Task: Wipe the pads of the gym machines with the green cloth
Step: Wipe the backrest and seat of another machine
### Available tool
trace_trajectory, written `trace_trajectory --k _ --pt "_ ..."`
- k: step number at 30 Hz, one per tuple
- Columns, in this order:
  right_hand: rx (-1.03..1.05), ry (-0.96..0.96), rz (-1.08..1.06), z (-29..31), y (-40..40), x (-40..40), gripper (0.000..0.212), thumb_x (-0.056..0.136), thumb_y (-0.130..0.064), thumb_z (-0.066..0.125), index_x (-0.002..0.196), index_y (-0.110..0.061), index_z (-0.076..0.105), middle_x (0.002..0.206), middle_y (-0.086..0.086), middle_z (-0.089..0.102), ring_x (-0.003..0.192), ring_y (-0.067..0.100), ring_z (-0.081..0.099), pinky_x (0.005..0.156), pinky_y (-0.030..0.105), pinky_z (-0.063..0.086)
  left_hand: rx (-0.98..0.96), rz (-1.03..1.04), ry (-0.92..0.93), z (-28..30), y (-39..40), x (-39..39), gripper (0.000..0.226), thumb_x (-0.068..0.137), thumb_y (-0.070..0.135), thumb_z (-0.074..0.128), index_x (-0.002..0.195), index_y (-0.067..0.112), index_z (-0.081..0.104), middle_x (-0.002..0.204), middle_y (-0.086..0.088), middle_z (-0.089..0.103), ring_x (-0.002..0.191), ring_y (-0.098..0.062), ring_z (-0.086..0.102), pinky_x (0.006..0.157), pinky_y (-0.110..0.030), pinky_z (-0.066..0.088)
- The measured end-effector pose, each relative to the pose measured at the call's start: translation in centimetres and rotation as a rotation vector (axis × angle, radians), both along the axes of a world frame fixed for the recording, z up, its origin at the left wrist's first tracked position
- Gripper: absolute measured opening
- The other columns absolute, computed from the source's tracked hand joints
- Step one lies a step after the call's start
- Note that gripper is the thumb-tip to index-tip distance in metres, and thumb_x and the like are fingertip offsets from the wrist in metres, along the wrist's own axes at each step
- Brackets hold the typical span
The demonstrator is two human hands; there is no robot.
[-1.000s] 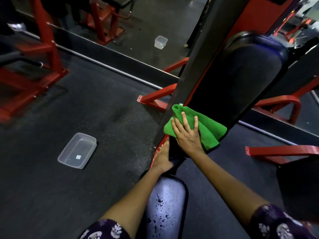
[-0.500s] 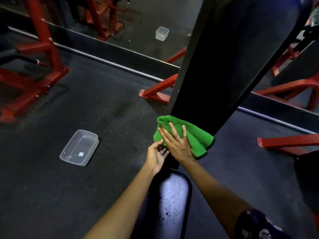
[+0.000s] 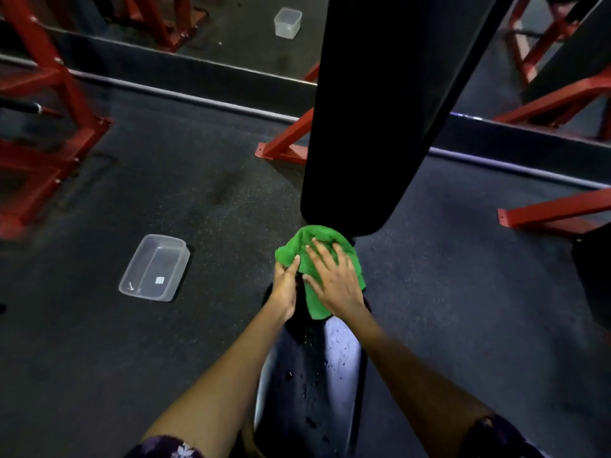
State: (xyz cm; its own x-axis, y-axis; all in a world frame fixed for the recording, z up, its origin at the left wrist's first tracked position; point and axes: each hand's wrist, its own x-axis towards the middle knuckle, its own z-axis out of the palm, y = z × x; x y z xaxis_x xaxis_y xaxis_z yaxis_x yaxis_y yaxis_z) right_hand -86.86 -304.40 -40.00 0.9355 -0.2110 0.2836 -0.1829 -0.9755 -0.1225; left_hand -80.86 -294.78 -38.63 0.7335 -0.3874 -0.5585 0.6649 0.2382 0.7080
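A green cloth (image 3: 325, 256) is pressed into the gap where the tall black back pad (image 3: 380, 110) of a red-framed gym machine meets the seat pad (image 3: 314, 375); the right hand (image 3: 334, 280) is laid flat on the cloth with fingers spread and straight, so nothing is pinched by it; the left hand (image 3: 287, 287) is set against the cloth's left edge, thumb raised onto the fabric, though whether its grip is closed round the fold cannot be told from this angle; the seat pad is seen beaded with droplets and streaked by glare, which suggests it has yet to be dried; a clear plastic tray (image 3: 154, 267) is left on the dark rubber floor (image 3: 99, 342) well to the left, and a smaller clear tub (image 3: 288, 22) is seen farther off, past the metal strip; red machine frames (image 3: 39, 133) are ranged along both sides; the step is judged to be the wiping of the seam between the two pads; it would be best done with the cloth kept bunched under a flat palm, pressure held even, and the fabric drawn out of the crevice and down the seat towards the body in overlapping passes, so that the droplets are gathered rather than smeared; the loose edge should be kept steadied by the left hand so the cloth is not snagged in the gap
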Motion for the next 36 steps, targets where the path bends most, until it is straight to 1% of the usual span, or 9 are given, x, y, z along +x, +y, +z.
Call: trace_trajectory --k 8,11,13,17,22,24,30,33,36 --pt "1.262 -0.095 -0.734 0.5 2.2 -4.0 0.059 0.089 -0.040 0.060 0.136 -0.010 0.041 0.134 0.009 0.048 0.113 0.019 0.052 0.094 0.034 0.045 0.045 -0.249 0.167 -0.4 2.5 -0.7 0.034 0.099 0.029 0.044 0.131 0.018 0.045 0.115 -0.011 0.062 0.093 -0.022 0.063 0.071 -0.037 0.053" --pt "1.988 -0.123 -0.707 1.5 3.5 -5.7 0.046 0.094 -0.049 0.044 0.116 -0.013 0.062 0.114 0.009 0.067 0.097 0.017 0.066 0.083 0.031 0.055 0.067 -0.403 0.198 -0.7 3.8 -1.1 0.040 0.098 0.035 0.045 0.131 0.013 0.048 0.115 -0.016 0.063 0.095 -0.027 0.065 0.071 -0.040 0.055" --pt "2.221 -0.166 -0.630 2.0 4.8 -7.4 0.040 0.099 -0.040 0.037 0.108 -0.014 0.065 0.103 0.007 0.072 0.091 0.016 0.070 0.076 0.029 0.057 0.106 -0.467 0.142 -0.8 4.9 -1.7 0.044 0.096 0.037 0.048 0.133 0.013 0.047 0.119 -0.015 0.063 0.100 -0.030 0.064 0.079 -0.043 0.055" --pt "1.967 -0.109 -0.762 1.6 7.8 -9.4 0.030 0.088 -0.018 0.063 0.115 -0.005 0.064 0.089 0.005 0.074 0.081 0.017 0.071 0.067 0.026 0.057 0.260 -0.473 0.146 -1.6 7.6 -3.4 0.048 0.090 0.046 0.055 0.120 0.009 0.057 0.114 -0.019 0.065 0.097 -0.032 0.066 0.082 -0.046 0.054" --pt "1.903 -0.180 -0.956 1.7 10.3 -12.0 0.022 0.087 -0.011 0.065 0.105 0.001 0.065 0.065 0.001 0.071 0.056 0.012 0.068 0.051 0.022 0.055 0.109 -0.418 0.378 -1.1 11.3 -8.2 0.050 0.087 0.049 0.053 0.100 0.004 0.069 0.094 -0.019 0.071 0.079 -0.029 0.071 0.068 -0.037 0.059" --pt "1.864 -0.195 -1.006 1.7 11.0 -13.2 0.023 0.089 -0.015 0.063 0.106 0.001 0.065 0.075 0.006 0.072 0.059 0.015 0.067 0.054 0.024 0.056 0.091 -0.425 0.372 -1.5 13.0 -10.6 0.050 0.083 0.048 0.059 0.107 0.006 0.068 0.102 -0.019 0.070 0.092 -0.032 0.069 0.084 -0.042 0.055" --pt "1.882 0.143 -0.810 2.7 12.0 -20.0 0.027 0.092 -0.022 0.057 0.115 -0.007 0.057 0.101 0.013 0.067 0.084 0.022 0.065 0.070 0.028 0.053 0.400 -0.313 -0.051 -2.1 16.7 -18.5 0.063 0.072 0.036 0.076 0.122 0.007 0.052 0.119 -0.013 0.063 0.102 -0.027 0.062 0.086 -0.035 0.051" --pt "1.633 0.300 -0.671 2.2 12.2 -23.9 0.042 0.082 -0.004 0.067 0.117 -0.012 0.044 0.100 0.005 0.060 0.081 0.013 0.059 0.064 0.023 0.048 0.472 -0.201 -0.154 -1.7 17.6 -22.7 0.036 0.084 0.014 0.070 0.114 0.011 0.050 0.104 -0.003 0.062 0.096 -0.020 0.058 0.075 -0.018 0.049" --pt "1.423 0.297 -0.585 0.7 13.1 -26.9 0.056 0.078 0.004 0.069 0.114 -0.024 0.037 0.104 0.004 0.058 0.089 0.019 0.060 0.073 0.032 0.053 0.633 -0.199 -0.286 -2.2 18.4 -25.6 0.035 0.086 0.013 0.067 0.115 0.012 0.048 0.099 0.000 0.058 0.092 -0.016 0.055 0.073 -0.021 0.041"
